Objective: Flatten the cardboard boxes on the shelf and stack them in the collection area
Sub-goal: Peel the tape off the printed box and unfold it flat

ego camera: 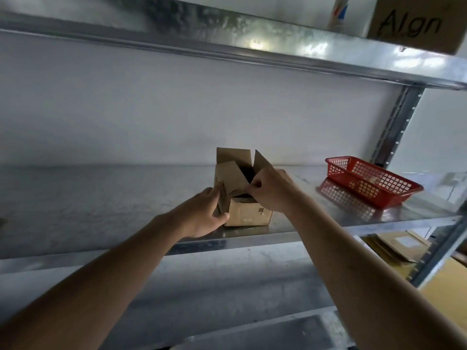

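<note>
A small brown cardboard box point(249, 214) stands on the metal shelf point(328, 223) near its front edge, with its top flaps open and sticking up. My left hand point(206, 214) grips the box's left side, thumb on the front face and fingers along the left flap. My right hand point(269, 189) pinches the edge of a top flap at the box's front right. The inside of the box is dark and I cannot see into it.
A red plastic mesh basket point(371, 181) sits on the same shelf to the right. Above is another shelf point(227, 46) with a printed cardboard box point(417, 21) at the top right. Flat cardboard pieces point(399, 246) lie below at the right, beside the upright post point(396, 127).
</note>
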Tool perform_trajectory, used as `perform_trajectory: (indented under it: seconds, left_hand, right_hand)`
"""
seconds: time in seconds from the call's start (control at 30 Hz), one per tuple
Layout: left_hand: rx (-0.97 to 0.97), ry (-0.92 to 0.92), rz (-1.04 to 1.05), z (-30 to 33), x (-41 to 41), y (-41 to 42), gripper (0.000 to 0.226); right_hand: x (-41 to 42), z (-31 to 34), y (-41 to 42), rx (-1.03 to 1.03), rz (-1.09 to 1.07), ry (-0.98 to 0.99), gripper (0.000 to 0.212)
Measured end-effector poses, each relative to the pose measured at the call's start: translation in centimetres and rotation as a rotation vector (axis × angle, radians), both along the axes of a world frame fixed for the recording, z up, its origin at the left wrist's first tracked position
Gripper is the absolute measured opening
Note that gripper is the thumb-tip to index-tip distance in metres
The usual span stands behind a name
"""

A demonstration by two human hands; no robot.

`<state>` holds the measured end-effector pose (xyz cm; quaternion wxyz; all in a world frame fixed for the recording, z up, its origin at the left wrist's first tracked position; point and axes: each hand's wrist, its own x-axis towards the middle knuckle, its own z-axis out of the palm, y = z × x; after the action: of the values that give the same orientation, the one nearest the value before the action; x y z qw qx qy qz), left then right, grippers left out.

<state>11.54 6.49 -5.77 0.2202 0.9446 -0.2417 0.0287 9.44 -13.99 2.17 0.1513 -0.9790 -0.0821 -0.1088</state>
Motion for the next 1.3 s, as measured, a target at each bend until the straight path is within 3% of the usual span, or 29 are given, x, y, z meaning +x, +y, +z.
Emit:
perform_trajectory:
  seconds: [0.13, 0.3, 0.53, 0.77, 0.9, 1.03, 1.1, 1.17, 1.23, 1.3]
  left_hand:
    - [0.017, -0.003, -0.033, -0.8, 0.5, -0.3, 0.076]
    - [0.048, 0.006, -0.023, -0.7, 1.2, -1.0, 0.085]
    - [0.036, 0.022, -0.005, 0.0, 1.5, -3.1, 0.08]
    - [0.175, 0.005, 0.154, 0.4, 2.2, -3.9, 0.071]
    - [0.018, 0.069, 0.157, 0.4, 2.6, -3.5, 0.072]
    - [-0.424, 0.078, 0.07, 1.1, 2.3, -3.6, 0.075]
    - [-0.554, -0.022, 0.085, 1.5, 2.0, -3.9, 0.084]
    - [-0.569, -0.195, 0.129, 2.1, 2.0, -4.0, 0.094]
    - [-0.51, -0.374, 0.164, 3.1, 2.3, -3.8, 0.089]
    - [-0.452, -0.435, 0.161, 4.2, 2.6, -3.8, 0.079]
  right_hand:
    - [0.6, -2.2, -0.3, 0.092, -0.018, 0.169, 0.064]
    - [0.7, -2.7, -0.1, 0.215, 0.075, 0.023, 0.058]
    - [2.0, -3.4, 0.9, -0.007, 0.057, 0.112, 0.056]
    - [2.8, -2.4, -0.3, 0.047, 0.172, 0.137, 0.055]
    - [3.5, -0.7, -1.4, 0.505, 0.288, 0.102, 0.044]
    - [4.4, -0.1, -2.6, 1.273, 0.458, 0.297, 0.044]
    - [5.0, -0.7, -3.2, 1.587, 0.51, 0.365, 0.048]
    - [5.4, -1.7, -3.3, 1.841, 0.517, 0.426, 0.045]
    - [5.6, -3.1, -2.9, 2.043, 0.499, 0.496, 0.045]
    - [5.8, -4.5, -2.5, 2.135, 0.413, 0.56, 0.045]
